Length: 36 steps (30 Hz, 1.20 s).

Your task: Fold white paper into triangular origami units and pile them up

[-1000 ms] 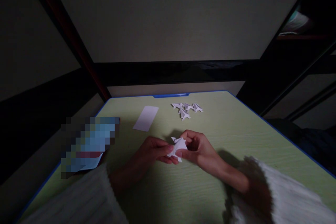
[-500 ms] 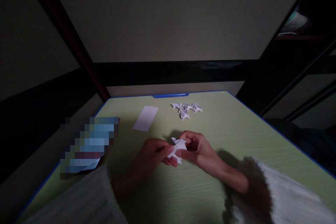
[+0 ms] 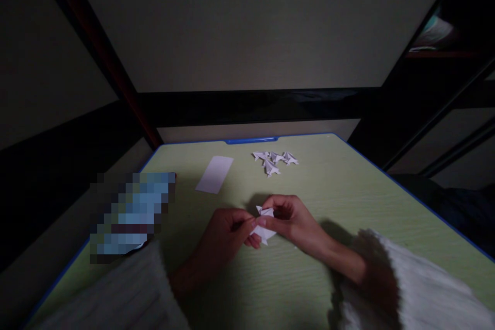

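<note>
A small white folded paper figure (image 3: pixel 265 227) is held between both hands just above the pale green table (image 3: pixel 348 191). My left hand (image 3: pixel 224 237) pinches its left side with thumb and fingers closed. My right hand (image 3: pixel 290 219) grips its right side, fingers curled round it. Both wrists wear white fuzzy sleeves. Much of the paper is hidden behind my fingers.
Several finished white folded figures (image 3: pixel 274 160) lie at the table's far edge. A flat white paper rectangle (image 3: pixel 215 174) lies left of them. A blurred blue packet (image 3: pixel 129 214) rests at the left edge. A blue rim borders the table; dark frames stand behind.
The paper figure has been pressed lower and flatter between my fingers. My left hand turned slightly, its fingers closing more onto the paper.
</note>
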{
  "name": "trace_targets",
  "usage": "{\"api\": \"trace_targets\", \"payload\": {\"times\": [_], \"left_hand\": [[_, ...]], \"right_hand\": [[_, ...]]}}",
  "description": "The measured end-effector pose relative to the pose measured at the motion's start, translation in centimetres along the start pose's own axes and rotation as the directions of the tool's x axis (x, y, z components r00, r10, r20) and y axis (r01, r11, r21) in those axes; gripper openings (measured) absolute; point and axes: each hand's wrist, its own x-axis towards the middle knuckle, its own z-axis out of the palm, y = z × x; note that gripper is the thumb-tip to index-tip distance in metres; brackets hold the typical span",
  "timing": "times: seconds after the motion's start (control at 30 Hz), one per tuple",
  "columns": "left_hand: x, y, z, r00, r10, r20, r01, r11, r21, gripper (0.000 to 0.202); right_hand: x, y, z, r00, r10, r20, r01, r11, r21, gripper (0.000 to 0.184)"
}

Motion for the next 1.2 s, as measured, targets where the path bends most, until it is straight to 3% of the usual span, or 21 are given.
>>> {"api": "trace_targets", "payload": {"times": [0.4, 0.7, 1.03, 1.2], "left_hand": [[-0.1, -0.3, 0.0, 0.996, 0.085, -0.02, -0.081, 0.986, 0.142, 0.021], [0.0, -0.3, -0.1, 0.998, 0.054, -0.017, -0.052, 0.995, 0.081, 0.021], [0.0, -0.5, -0.2, 0.998, 0.057, 0.004, -0.057, 0.996, 0.072, 0.021], [0.2, -0.4, -0.1, 0.998, 0.059, 0.03, -0.062, 0.993, 0.101, 0.024]], "right_hand": [[0.1, 0.6, -0.3, 0.999, 0.038, -0.023, -0.036, 0.996, 0.088, 0.03], [0.1, 1.0, -0.7, 0.999, 0.014, 0.044, -0.017, 0.997, 0.07, 0.034], [-0.3, 0.1, -0.3, 0.999, -0.032, 0.032, 0.036, 0.992, -0.123, 0.027], [-0.7, 0.1, -0.2, 0.99, -0.127, 0.068, 0.142, 0.945, -0.293, 0.027]]}}
